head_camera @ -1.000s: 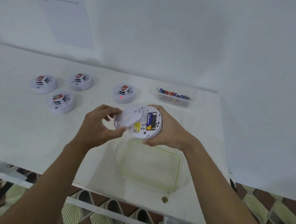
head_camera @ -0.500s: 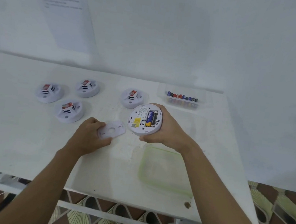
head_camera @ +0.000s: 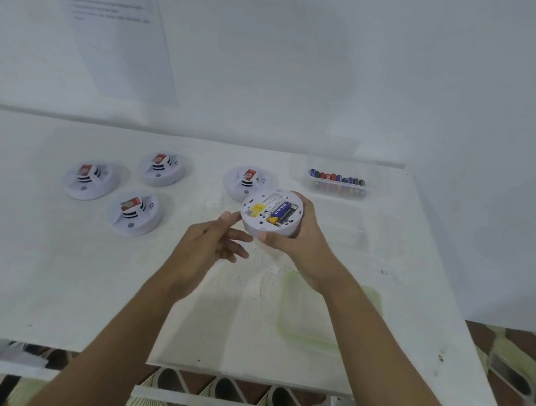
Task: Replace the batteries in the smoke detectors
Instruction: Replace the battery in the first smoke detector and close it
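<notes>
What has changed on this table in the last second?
The left hand took the white cover away, laid it on the table and let go; now empty, it has risen back beside the smoke detector. The cover is out of sight now. The right hand still grips the detector, batteries showing; the four other detectors stayed put.

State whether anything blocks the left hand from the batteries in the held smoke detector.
Nothing visible does. The batteries lie uncovered in the smoke detector that the right hand grips; the left hand hovers open beside its rim.
</notes>
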Available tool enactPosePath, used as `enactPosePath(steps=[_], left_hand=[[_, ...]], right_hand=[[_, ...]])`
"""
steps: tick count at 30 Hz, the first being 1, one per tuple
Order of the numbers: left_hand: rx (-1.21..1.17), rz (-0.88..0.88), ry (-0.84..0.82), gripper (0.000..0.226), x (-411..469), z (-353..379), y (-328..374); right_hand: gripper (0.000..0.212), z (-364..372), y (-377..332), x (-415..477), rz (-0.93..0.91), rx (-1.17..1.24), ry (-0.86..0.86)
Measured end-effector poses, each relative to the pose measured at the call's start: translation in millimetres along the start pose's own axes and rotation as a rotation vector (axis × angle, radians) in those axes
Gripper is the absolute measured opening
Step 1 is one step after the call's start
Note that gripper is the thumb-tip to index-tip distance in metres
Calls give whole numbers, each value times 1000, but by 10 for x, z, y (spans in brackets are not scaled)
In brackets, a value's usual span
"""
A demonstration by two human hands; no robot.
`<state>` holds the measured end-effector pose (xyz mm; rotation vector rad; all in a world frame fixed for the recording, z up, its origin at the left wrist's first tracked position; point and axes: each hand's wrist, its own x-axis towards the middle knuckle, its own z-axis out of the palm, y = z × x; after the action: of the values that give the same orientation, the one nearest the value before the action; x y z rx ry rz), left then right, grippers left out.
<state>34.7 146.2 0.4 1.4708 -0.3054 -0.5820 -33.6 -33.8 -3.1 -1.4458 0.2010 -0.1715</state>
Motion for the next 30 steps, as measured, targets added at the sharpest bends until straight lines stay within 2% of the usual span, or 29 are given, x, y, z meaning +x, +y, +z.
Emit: enactPosePath(steps=[2,4,6,10,13,16,20,24,27,30], left_hand=[[-53,-38,-47,43,-20,90,17],[-54,-17,-96,36,-17,146,9],[-29,14,-99,33,16,177,21],[-54,50,-50,47,150,149,130],[86,132,81,41,270,134,209],[126,211,187,21,358,209,291],[143,290,164,7,430,368,374],[273,343,83,15,493,503,384],[368,375,56,20,504,556,361],[447,434,28,12,485,608,306]], right_hand=[[65,90,37,-9,35,142,59],[48,166,56,-16,64,201,103],[37,204,52,-45,61,123,139],[20,110,-13,-56,33,-38,264],[25,-2,-76,-41,52,-34,297],[31,-57,-160,-61,53,30,259],[30,-107,-269,-75,25,48,230],[31,-163,-353,-113,16,60,156],[30,-238,-376,-136,-22,25,216],[26,-335,-368,-141,-56,-58,271]])
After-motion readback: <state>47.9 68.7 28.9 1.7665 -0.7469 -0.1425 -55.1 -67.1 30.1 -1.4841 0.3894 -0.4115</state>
